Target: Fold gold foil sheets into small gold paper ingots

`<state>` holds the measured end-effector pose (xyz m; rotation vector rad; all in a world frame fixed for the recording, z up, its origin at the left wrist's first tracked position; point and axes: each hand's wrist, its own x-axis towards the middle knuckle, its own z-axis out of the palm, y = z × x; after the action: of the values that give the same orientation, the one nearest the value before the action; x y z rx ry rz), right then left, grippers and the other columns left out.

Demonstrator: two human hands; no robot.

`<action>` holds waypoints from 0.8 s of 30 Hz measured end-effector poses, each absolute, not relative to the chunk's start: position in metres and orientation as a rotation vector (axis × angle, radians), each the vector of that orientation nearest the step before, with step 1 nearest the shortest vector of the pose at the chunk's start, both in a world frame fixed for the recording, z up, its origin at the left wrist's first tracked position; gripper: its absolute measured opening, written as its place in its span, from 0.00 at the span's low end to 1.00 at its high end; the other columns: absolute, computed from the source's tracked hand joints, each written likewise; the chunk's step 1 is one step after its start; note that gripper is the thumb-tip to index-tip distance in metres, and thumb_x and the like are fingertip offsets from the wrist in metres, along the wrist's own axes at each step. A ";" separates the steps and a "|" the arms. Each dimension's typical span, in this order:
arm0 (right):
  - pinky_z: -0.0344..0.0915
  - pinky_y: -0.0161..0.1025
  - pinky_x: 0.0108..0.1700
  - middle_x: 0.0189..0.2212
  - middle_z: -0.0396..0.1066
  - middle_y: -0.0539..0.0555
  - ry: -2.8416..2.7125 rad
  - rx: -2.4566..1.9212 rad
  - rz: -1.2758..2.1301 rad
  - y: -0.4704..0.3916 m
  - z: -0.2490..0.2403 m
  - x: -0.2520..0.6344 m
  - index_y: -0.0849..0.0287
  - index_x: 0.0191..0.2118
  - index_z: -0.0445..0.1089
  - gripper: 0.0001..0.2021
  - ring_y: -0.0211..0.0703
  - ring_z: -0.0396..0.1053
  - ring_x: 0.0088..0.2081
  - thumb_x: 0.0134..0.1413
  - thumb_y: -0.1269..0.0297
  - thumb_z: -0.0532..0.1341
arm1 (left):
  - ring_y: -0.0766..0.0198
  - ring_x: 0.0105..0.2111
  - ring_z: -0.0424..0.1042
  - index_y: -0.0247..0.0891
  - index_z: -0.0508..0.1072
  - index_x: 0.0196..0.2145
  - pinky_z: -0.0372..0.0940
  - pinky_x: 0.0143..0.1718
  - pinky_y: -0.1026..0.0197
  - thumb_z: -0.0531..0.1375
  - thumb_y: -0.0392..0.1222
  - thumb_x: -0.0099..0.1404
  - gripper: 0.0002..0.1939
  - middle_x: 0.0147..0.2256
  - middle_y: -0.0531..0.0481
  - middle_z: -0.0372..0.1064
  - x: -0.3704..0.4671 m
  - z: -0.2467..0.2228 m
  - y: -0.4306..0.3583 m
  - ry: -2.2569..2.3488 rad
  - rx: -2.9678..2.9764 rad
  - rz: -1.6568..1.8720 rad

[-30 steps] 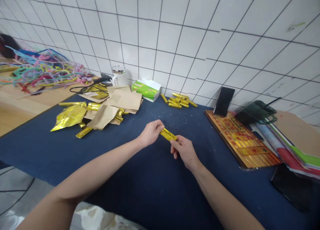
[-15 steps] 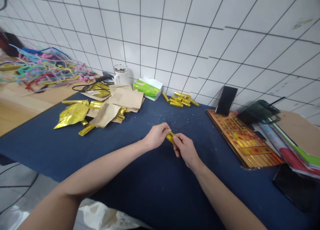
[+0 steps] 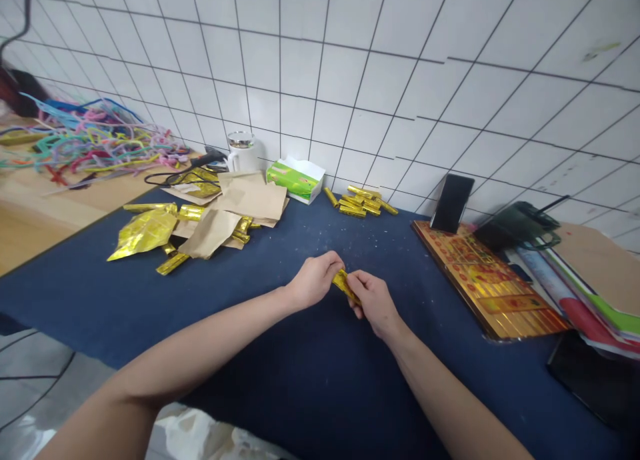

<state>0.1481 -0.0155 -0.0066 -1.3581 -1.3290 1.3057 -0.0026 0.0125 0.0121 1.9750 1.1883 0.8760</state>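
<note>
A gold foil roll slants between my two hands above the dark blue cloth. My left hand is closed on its upper left end, thumb and fingers pinched together. The lower right end sits in my right hand, whose fingers curl around it and hide part of it. Beyond my hands, against the wall, several similar gold rolls lie in a small heap. More gold foil pieces and brown paper sheets are piled on the left.
A green tissue pack and a white mug stand by the tiled wall. Right of my hands lie a red-gold printed stack, an upright phone and a dark green mug. Colourful fuzzy stems cover the wooden table at left.
The gold roll has tilted slightly and more of its length shows between my hands. Both hands stay in nearly the same place.
</note>
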 end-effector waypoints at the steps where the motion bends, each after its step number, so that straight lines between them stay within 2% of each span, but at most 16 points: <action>1: 0.45 0.28 0.11 0.11 0.58 0.43 -1.357 -1.367 1.276 -0.016 -0.008 0.148 0.59 0.24 0.63 0.15 0.29 0.50 0.10 0.49 0.51 0.56 | 0.68 0.26 0.64 0.37 0.66 0.31 0.56 0.27 0.67 0.46 0.41 0.63 0.11 0.26 0.54 0.65 -0.002 0.013 0.011 1.189 1.961 0.867; 4: 0.44 0.28 0.12 0.10 0.56 0.43 -1.404 -1.379 1.192 -0.016 -0.011 0.149 0.59 0.22 0.64 0.15 0.28 0.49 0.11 0.49 0.53 0.55 | 0.68 0.24 0.63 0.37 0.65 0.28 0.55 0.25 0.68 0.48 0.43 0.63 0.11 0.24 0.54 0.64 -0.001 0.013 0.010 1.188 1.933 0.833; 7: 0.44 0.28 0.12 0.10 0.56 0.43 -1.415 -1.382 1.199 -0.016 -0.012 0.149 0.59 0.22 0.64 0.15 0.28 0.50 0.11 0.49 0.53 0.55 | 0.68 0.24 0.63 0.37 0.63 0.24 0.54 0.24 0.68 0.49 0.41 0.62 0.11 0.22 0.55 0.62 0.000 0.012 0.012 1.190 1.961 0.819; 11: 0.46 0.28 0.11 0.11 0.58 0.43 -1.398 -1.346 1.322 -0.017 -0.007 0.149 0.58 0.26 0.63 0.14 0.29 0.51 0.10 0.49 0.52 0.55 | 0.68 0.24 0.63 0.37 0.64 0.25 0.54 0.25 0.67 0.49 0.39 0.61 0.10 0.22 0.55 0.62 0.003 0.014 0.011 1.231 1.992 0.813; 16: 0.44 0.27 0.11 0.09 0.56 0.42 -1.481 -1.368 1.311 -0.017 -0.004 0.149 0.59 0.22 0.63 0.16 0.27 0.49 0.09 0.50 0.53 0.55 | 0.68 0.23 0.62 0.37 0.65 0.24 0.53 0.25 0.67 0.49 0.39 0.61 0.09 0.21 0.55 0.62 0.003 0.015 0.009 1.228 1.992 0.785; 21: 0.47 0.27 0.11 0.12 0.62 0.44 -1.375 -1.272 1.447 -0.016 -0.006 0.152 0.60 0.26 0.62 0.13 0.28 0.54 0.09 0.50 0.55 0.56 | 0.69 0.23 0.60 0.36 0.64 0.23 0.53 0.25 0.67 0.49 0.40 0.60 0.10 0.21 0.55 0.61 -0.004 0.013 0.019 1.315 1.894 0.904; 24: 0.47 0.27 0.10 0.11 0.63 0.44 -1.321 -1.261 1.452 -0.016 -0.007 0.153 0.60 0.26 0.62 0.12 0.28 0.53 0.08 0.49 0.55 0.56 | 0.69 0.23 0.59 0.36 0.63 0.23 0.53 0.25 0.67 0.50 0.41 0.60 0.11 0.20 0.56 0.59 -0.009 0.010 0.024 1.325 1.858 0.968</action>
<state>0.1529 -0.0159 -0.0072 -1.2606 -1.3212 1.4518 -0.0088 0.0241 0.0100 1.8579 1.3249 0.9676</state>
